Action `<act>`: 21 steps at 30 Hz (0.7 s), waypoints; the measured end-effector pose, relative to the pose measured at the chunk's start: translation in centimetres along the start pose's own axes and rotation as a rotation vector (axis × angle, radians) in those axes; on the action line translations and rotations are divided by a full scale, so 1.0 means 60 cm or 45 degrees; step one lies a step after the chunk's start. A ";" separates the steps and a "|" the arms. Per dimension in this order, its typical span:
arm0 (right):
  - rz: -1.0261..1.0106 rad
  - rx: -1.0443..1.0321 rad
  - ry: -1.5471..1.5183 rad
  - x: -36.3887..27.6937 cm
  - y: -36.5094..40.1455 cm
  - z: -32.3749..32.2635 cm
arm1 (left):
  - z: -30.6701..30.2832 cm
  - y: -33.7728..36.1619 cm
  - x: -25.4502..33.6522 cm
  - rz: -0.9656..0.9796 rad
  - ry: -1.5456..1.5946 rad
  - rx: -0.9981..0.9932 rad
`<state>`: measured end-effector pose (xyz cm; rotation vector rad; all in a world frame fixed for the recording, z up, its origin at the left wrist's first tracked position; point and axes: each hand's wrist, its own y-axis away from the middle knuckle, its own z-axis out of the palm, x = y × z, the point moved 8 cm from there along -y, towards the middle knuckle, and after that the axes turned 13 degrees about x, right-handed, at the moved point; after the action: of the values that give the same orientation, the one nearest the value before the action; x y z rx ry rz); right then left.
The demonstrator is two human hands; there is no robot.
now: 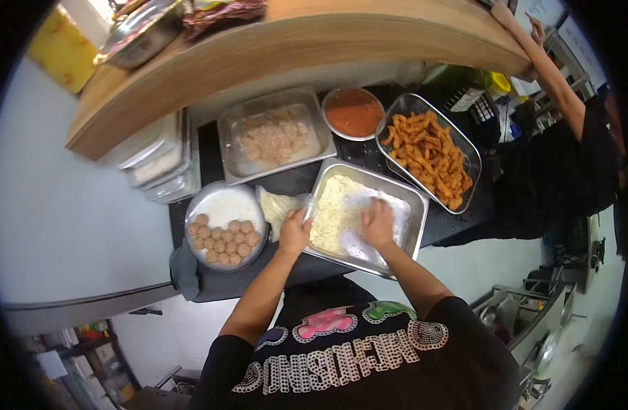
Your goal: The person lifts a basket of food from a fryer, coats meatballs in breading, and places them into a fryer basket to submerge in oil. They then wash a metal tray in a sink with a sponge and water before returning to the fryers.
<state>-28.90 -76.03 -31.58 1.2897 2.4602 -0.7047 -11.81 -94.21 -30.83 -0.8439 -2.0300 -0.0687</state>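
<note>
Centre frame: right hand (377, 224) inside tray (416, 222), fingers spread; left hand (295, 232) at its left rim, grip unclear. Brisk sweeping could spill crumbs (329, 213).

A tray (419, 222) of crumbs (329, 215) on a dark counter (221, 287).
The left hand (295, 234) is at its left rim beside a bag (274, 207); the right hand (377, 224), slightly blurred, is inside it. Around stand a pot (228, 203) of meatballs (225, 242), a pan (233, 117) of meat (273, 139), a bowl (355, 138) of sauce (355, 113) and a basket (472, 157) of fried strips (430, 157).
</note>
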 end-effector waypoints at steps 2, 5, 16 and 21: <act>0.195 0.161 0.268 0.075 0.001 -0.029 | -0.006 -0.006 0.010 0.008 -0.018 0.014; 0.078 0.299 0.188 0.087 -0.005 -0.008 | -0.010 -0.015 0.025 0.061 -0.013 0.005; -0.501 -0.100 -0.626 -0.109 -0.095 0.135 | -0.001 -0.021 0.013 0.095 -0.080 -0.015; -0.660 -0.320 -0.753 -0.141 -0.039 0.112 | 0.001 -0.019 0.013 0.062 -0.025 -0.022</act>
<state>-25.97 -86.61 -32.73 0.2759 2.2684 -0.7263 -12.81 -94.63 -29.98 -0.9079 -2.0288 -0.0510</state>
